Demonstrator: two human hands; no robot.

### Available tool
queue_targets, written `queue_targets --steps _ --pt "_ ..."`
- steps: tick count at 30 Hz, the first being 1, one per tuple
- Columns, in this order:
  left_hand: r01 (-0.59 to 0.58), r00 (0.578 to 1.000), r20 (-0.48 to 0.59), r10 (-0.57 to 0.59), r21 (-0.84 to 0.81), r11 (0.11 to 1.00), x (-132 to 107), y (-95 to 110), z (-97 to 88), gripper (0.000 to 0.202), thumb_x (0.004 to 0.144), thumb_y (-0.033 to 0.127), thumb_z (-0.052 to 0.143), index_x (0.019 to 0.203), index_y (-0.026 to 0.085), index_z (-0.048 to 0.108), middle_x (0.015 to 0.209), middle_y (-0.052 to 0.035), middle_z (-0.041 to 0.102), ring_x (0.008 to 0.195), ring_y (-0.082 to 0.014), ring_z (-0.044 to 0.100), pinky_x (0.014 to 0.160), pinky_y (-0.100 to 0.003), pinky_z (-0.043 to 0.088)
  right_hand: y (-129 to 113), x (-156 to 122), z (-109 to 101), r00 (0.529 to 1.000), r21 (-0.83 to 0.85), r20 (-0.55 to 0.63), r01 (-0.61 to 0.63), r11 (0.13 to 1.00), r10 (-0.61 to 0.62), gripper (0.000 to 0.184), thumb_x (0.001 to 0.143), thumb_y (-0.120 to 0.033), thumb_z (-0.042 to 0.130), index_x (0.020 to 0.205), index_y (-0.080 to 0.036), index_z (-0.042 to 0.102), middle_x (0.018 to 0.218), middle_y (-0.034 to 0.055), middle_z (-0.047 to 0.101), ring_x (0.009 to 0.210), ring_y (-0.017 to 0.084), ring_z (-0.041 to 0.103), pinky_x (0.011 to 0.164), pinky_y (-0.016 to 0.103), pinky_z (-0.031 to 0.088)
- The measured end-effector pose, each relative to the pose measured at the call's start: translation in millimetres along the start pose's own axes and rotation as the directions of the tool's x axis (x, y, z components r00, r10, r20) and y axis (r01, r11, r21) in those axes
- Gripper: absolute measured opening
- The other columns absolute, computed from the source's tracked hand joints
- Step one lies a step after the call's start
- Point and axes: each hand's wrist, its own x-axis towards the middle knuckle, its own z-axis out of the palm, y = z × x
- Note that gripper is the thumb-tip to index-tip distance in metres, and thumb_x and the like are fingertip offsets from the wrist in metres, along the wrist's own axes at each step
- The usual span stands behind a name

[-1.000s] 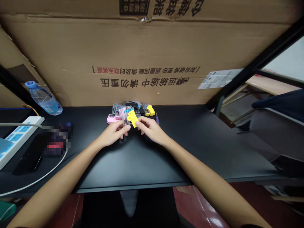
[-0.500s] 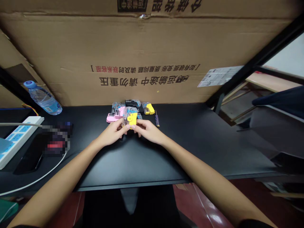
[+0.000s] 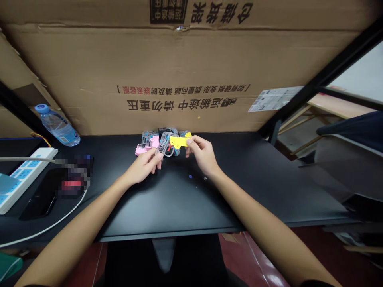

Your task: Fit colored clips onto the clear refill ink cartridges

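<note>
My left hand (image 3: 144, 165) is closed with thumb and fingers on the lower left edge of a clear plastic device (image 3: 164, 144) with blue, black and red parts inside. My right hand (image 3: 204, 154) pinches the right end of a yellow plastic piece (image 3: 178, 142). This piece extends sideways from the clear device, overlapping its right side. I cannot tell whether the two are still joined. Behind my hands lie similar clear devices, among them a pink one (image 3: 145, 149) and a black one (image 3: 168, 130). Another yellow one (image 3: 188, 134) is partly hidden by my right hand.
A small blue disc (image 3: 190, 176) and a tiny white ring (image 3: 205, 179) lie on the black table (image 3: 167, 211). At left are a water bottle (image 3: 58, 125), a power strip (image 3: 28, 171), a dark phone (image 3: 42, 195) and a white cable (image 3: 56, 220). Cardboard (image 3: 185, 59) stands behind.
My right hand has moved right and up, with the yellow piece swung or drawn out to the right of the clear device. The left hand has stayed nearly in place.
</note>
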Motion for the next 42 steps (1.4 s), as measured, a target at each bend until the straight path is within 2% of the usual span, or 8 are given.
queue_targets --steps 7,14,16,23,28,33,36,42 --pt "0.02 0.998 0.054 -0.021 0.015 1.0 -2 -3 2.2 0.046 0.106 0.064 0.051 0.091 0.021 0.054 0.079 0.0004 0.068 0.056 -0.0111 0.057 0.061 -0.028 0.047 4 -2 4 0.998 0.014 0.066 -0.011 1.0 0.01 0.042 0.095 -0.063 0.072 0.084 -0.023 0.065 0.064 -0.0023 0.061 0.057 0.015 0.057 0.062 0.033 0.052" --pt "0.032 0.999 0.033 -0.032 0.024 0.999 -3 -4 7.7 0.049 0.104 0.067 0.053 0.087 0.022 0.051 0.076 -0.0006 0.069 0.056 -0.0122 0.058 0.059 -0.028 0.047 6 -17 23 0.924 -0.081 0.381 0.006 0.997 0.026 0.038 0.093 -0.058 0.076 0.096 -0.02 0.074 0.089 0.003 0.067 0.073 0.017 0.062 0.066 0.033 0.057" --pt "0.018 0.999 0.04 -0.019 0.021 1.0 -3 -2 5.9 0.048 0.104 0.067 0.052 0.087 0.022 0.052 0.075 -0.0002 0.069 0.056 -0.0123 0.058 0.06 -0.029 0.048 5 -16 21 0.933 -0.065 0.357 -0.017 0.998 0.039 0.037 0.093 -0.058 0.075 0.094 -0.021 0.073 0.086 0.0024 0.068 0.072 0.017 0.062 0.067 0.033 0.058" --pt "0.008 0.998 0.058 -0.008 -0.004 1.0 -1 2 -0.3 0.044 0.108 0.061 0.049 0.089 0.022 0.053 0.075 0.0012 0.069 0.056 -0.0116 0.057 0.062 -0.028 0.046 6 3 -3 0.998 0.092 0.039 -0.042 0.995 0.039 0.041 0.091 -0.059 0.077 0.078 -0.022 0.064 0.067 -0.0007 0.064 0.06 0.015 0.06 0.063 0.032 0.054" --pt "0.018 0.999 0.045 -0.018 0.02 1.0 -2 -2 -2.1 0.044 0.107 0.062 0.05 0.093 0.021 0.056 0.074 0.0015 0.068 0.056 -0.0118 0.057 0.061 -0.028 0.046 10 -1 2 0.99 0.055 0.119 -0.077 0.996 0.07 0.044 0.093 -0.063 0.075 0.081 -0.021 0.067 0.069 -0.0001 0.064 0.062 0.015 0.061 0.063 0.031 0.055" --pt "0.011 0.999 0.053 -0.012 0.023 1.0 -2 -5 2.0 0.046 0.106 0.065 0.051 0.095 0.02 0.057 0.074 0.0015 0.066 0.054 -0.0117 0.056 0.058 -0.028 0.045 5 -14 20 0.914 -0.061 0.393 -0.083 0.995 0.1 0.038 0.092 -0.057 0.077 0.089 -0.019 0.073 0.079 0.0003 0.066 0.067 0.015 0.062 0.065 0.032 0.056" --pt "0.001 0.998 0.056 -0.002 0.021 1.0 -2 -3 3.0 0.046 0.106 0.064 0.051 0.094 0.02 0.057 0.074 0.0012 0.066 0.055 -0.0116 0.056 0.058 -0.027 0.044 3 -16 21 0.906 -0.056 0.41 -0.09 0.994 0.105 0.035 0.094 -0.053 0.075 0.089 -0.019 0.074 0.078 0.0005 0.067 0.067 0.015 0.062 0.065 0.031 0.055" --pt "-0.002 0.999 0.036 0.003 -0.021 1.0 -1 -2 0.2 0.042 0.109 0.06 0.047 0.095 0.021 0.055 0.075 0.0009 0.068 0.056 -0.0122 0.057 0.062 -0.028 0.045 8 0 2 0.992 0.093 0.096 -0.089 0.992 0.08 0.034 0.092 -0.051 0.076 0.082 -0.019 0.073 0.068 0.0 0.067 0.061 0.014 0.062 0.063 0.029 0.055"
